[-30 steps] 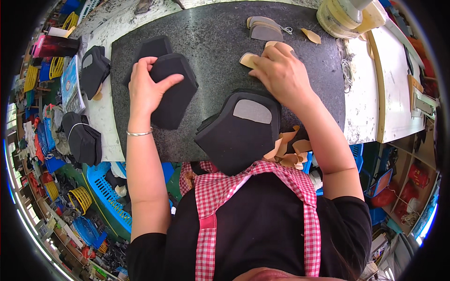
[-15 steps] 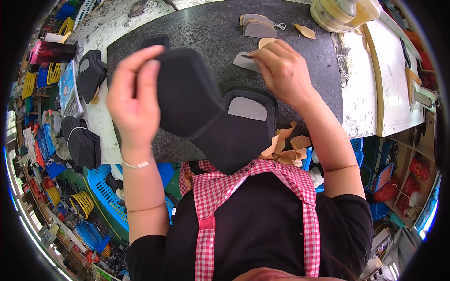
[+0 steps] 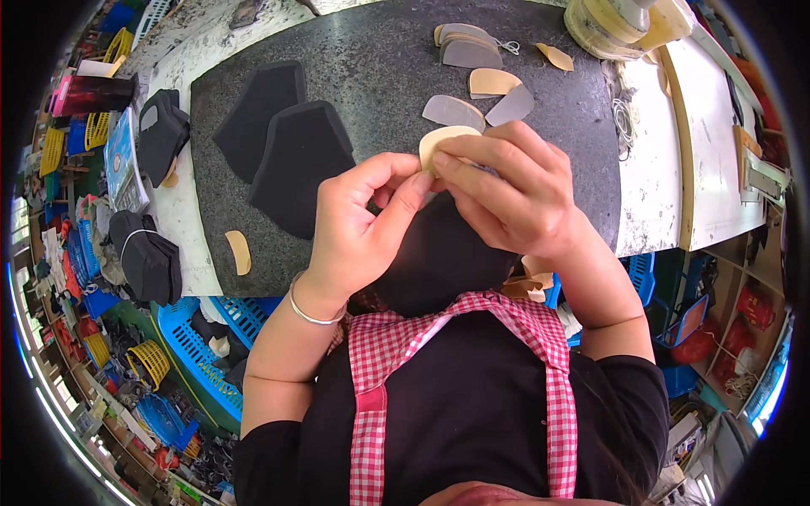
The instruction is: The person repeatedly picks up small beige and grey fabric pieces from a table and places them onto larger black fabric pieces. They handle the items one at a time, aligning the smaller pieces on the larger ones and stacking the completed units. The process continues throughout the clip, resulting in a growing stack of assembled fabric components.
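In front of my chest, a half-moon patch [image 3: 440, 140] with its cream side showing is pinched by both hands. My left hand [image 3: 363, 215] grips its lower edge between thumb and forefinger, and my right hand [image 3: 515, 190] holds it from the right. Below them lies a black fabric piece [image 3: 447, 257], partly hidden by my hands. Two more black fabric pieces overlap on the dark slab to the left, the nearer piece [image 3: 304, 160] over the farther piece [image 3: 263, 101]. Just beyond my right hand lie a grey patch [image 3: 454, 111], another grey patch [image 3: 511, 105] and a cream patch [image 3: 494, 82].
A stack of grey patches [image 3: 470, 54] and a curled tan scrap [image 3: 554, 56] lie farther back on the dark slab [image 3: 371, 76]. A round tub [image 3: 603, 29] stands at the back right. Bundled black pieces [image 3: 145, 255] sit left, near a cream strip [image 3: 240, 252].
The black piece in my left hand now lies on the slab at left. My right hand has drawn nearer with a patch, and my left hand has come over to grip it too.
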A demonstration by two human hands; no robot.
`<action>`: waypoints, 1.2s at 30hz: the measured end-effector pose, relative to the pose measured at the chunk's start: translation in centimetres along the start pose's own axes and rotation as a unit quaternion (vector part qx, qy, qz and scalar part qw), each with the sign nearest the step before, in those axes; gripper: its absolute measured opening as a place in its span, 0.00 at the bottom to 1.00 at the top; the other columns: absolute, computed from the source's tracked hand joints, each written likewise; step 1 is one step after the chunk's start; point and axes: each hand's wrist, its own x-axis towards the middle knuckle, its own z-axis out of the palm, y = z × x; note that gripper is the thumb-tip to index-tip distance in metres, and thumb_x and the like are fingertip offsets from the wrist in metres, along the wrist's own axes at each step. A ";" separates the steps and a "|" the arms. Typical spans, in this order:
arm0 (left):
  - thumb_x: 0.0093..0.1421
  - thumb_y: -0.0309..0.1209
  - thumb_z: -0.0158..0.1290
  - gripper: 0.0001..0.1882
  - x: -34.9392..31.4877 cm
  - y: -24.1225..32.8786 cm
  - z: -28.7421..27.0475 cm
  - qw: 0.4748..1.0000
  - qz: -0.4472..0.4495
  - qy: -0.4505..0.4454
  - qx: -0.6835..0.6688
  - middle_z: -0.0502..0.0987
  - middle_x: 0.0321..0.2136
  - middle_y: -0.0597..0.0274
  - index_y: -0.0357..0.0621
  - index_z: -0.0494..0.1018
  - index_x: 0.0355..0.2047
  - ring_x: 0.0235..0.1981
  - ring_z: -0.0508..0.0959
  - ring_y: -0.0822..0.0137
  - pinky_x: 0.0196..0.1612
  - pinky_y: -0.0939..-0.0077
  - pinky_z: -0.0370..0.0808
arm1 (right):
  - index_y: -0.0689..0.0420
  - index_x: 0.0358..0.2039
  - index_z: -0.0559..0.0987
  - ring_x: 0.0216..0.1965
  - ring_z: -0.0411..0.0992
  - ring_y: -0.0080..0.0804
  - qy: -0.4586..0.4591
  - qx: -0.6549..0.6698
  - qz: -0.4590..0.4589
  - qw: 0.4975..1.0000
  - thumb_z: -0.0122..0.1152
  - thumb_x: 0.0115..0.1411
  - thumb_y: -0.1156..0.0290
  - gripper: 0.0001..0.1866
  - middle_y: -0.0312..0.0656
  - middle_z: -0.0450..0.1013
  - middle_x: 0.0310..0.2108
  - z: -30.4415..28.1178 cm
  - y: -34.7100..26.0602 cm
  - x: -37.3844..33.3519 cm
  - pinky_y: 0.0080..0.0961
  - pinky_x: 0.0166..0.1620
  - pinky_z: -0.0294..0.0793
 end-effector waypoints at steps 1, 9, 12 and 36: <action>0.70 0.23 0.59 0.06 0.0 0.4 0.0 0.999 0.006 -0.002 0.037 0.86 0.32 0.62 0.34 0.82 0.44 0.33 0.81 0.80 0.37 0.83 0.77 | 0.58 0.37 0.84 0.30 0.76 0.30 -0.004 0.018 0.015 1.000 0.73 0.43 0.76 0.16 0.36 0.80 0.40 0.2 0.0 0.0 0.26 0.30 0.79; 0.67 0.15 0.56 0.04 0.8 2.2 -0.2 0.940 0.201 -0.028 0.276 0.83 0.28 0.56 0.33 0.80 0.38 0.29 0.83 0.70 0.34 0.74 0.79 | 0.58 0.30 0.77 0.31 0.77 0.35 -0.056 0.058 0.063 0.995 0.71 0.47 0.79 0.11 0.40 0.80 0.38 -0.4 -1.3 0.7 0.31 0.30 0.80; 0.63 0.19 0.61 0.04 0.8 2.0 -0.2 0.942 0.223 -0.032 0.250 0.83 0.29 0.55 0.37 0.79 0.38 0.29 0.83 0.57 0.32 0.67 0.78 | 0.59 0.31 0.77 0.32 0.78 0.37 -0.048 0.073 0.079 0.993 0.71 0.48 0.81 0.11 0.41 0.80 0.38 -0.4 -1.3 1.0 0.31 0.33 0.81; 0.46 0.46 0.76 0.30 1.9 1.3 3.3 0.879 0.305 -0.037 0.365 0.82 0.50 0.60 0.41 0.83 0.45 0.55 0.78 0.53 0.59 0.56 0.74 | 0.65 0.41 0.79 0.28 0.76 0.15 0.020 0.290 0.543 0.788 0.64 0.70 0.77 0.05 0.33 0.78 0.30 -7.3 -2.4 -1.6 0.15 0.31 0.73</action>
